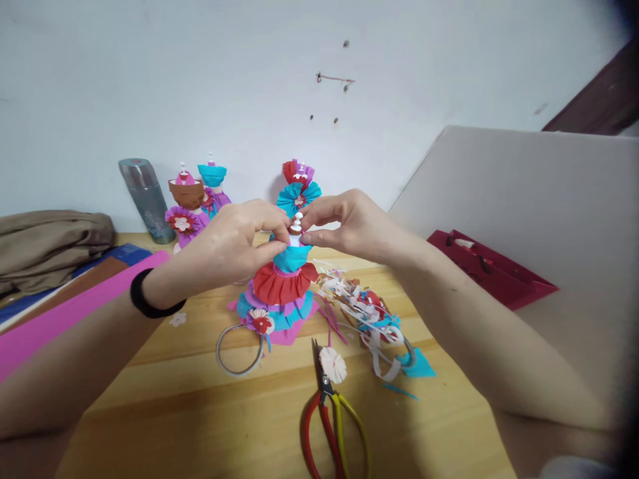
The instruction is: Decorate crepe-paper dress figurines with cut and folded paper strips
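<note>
A small dress form in layered crepe paper, turquoise, red and purple, stands upright on the wooden table. My left hand pinches the left side of its bodice, below the white knobbed neck. From the other side my right hand closes thumb and fingers at the right edge of the same bodice. A red and white paper flower sits low on the skirt. In front lie scissors with red and yellow handles, their blades touching a pale paper rosette.
Paper scraps heap to the right, and a roll of tape lies front left. More paper dress forms stand behind beside a steel flask. Pink sheets and brown cloth are at left; a red bag is at right.
</note>
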Motion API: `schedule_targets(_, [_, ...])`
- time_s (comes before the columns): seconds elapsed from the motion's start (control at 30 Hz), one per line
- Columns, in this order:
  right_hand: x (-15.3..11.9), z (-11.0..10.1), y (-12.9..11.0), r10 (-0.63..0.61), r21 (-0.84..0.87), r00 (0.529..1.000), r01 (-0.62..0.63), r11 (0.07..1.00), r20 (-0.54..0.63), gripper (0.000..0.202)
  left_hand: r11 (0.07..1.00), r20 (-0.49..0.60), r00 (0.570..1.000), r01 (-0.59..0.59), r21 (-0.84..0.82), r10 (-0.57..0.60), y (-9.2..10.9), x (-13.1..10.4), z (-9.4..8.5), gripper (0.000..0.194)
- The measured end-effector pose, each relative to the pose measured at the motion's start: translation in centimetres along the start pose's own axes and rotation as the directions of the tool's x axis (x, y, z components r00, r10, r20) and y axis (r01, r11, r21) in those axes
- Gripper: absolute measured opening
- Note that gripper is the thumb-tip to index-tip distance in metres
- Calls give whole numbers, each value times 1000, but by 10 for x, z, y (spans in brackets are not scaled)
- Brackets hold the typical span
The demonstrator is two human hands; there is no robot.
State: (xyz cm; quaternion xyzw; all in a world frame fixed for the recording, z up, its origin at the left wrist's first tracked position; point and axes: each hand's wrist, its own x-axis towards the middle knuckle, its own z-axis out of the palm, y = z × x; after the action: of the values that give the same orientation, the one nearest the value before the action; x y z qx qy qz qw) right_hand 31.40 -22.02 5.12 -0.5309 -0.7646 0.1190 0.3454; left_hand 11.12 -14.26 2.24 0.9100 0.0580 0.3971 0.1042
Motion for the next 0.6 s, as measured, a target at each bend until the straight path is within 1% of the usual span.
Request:
schedule_targets(0.13, [4,-5,-5,9,-37,998,-7,999,63,7,1000,1,1000,2,-21,-2,0,0,0,11])
schedule_targets(0.23, [5,-6,-8,13,-42,997,-10,999,80,6,1000,2,1000,9,-28,-9,0,0,1,11])
schedule_targets(0.43, [5,-6,-5,26,-14,997,-25,1000,70,12,996,3,997,83,-29,-83,1,-3,1,10])
schedule_targets(0.6, [1,-8,-5,33,14,999,-33,999,6,8,995,-4,996,89,-50,-90,3,-5,0,12])
